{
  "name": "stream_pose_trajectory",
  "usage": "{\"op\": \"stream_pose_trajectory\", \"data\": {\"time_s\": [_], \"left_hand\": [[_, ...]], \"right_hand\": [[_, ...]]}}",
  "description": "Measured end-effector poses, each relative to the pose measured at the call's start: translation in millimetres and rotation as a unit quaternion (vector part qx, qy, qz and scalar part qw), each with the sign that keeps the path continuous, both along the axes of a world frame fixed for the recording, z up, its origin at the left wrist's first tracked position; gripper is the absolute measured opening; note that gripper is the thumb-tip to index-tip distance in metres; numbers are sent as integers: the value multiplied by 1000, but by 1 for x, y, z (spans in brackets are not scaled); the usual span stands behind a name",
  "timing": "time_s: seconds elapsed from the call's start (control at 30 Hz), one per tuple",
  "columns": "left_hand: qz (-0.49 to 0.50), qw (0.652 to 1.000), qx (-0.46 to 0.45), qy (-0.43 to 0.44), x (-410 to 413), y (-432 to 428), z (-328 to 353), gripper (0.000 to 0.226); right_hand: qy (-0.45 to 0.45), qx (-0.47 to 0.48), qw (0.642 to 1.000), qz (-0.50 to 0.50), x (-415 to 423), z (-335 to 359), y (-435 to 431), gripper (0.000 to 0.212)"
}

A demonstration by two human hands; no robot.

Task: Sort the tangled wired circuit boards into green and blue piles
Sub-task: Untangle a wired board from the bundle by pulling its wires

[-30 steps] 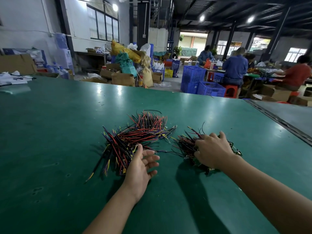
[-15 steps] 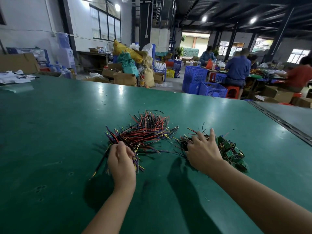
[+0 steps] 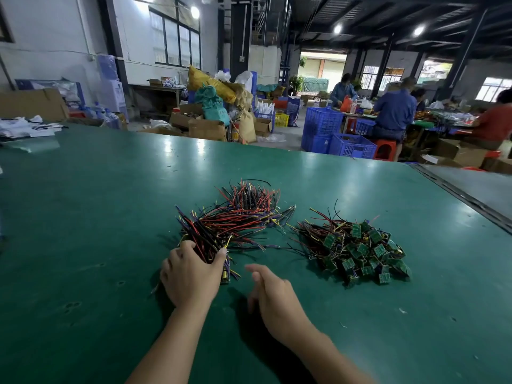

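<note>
Left hand [image 3: 191,275] grips the wire tangle [image 3: 235,217] — right hand [image 3: 274,295] loose (holding nothing).

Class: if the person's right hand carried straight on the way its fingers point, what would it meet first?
The right hand would probably meet the tangled pile of red, black and purple wires, just beside the left hand; depth is unclear.

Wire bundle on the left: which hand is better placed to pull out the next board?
Probably left: the left hand grips the tangled red-and-black wire bundle at its near end; the right hand hovers open beside it.
</note>
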State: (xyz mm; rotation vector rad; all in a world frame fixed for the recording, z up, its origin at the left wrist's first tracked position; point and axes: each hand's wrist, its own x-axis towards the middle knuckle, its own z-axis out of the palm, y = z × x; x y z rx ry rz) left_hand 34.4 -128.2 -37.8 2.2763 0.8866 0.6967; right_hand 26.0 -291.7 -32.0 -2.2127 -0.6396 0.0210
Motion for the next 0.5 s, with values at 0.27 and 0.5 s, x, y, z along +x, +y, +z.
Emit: {"op": "stream_pose_trajectory", "data": {"time_s": [0.27, 0.5], "left_hand": [[-9, 996, 48, 76, 3, -1, -5, 80], [-6, 993, 60, 104, 5, -1, -5, 73]], "right_hand": [[-219, -230, 947, -57, 38, 3, -10, 39], [-301, -496, 808, -105, 102, 13, -32, 48]]}}
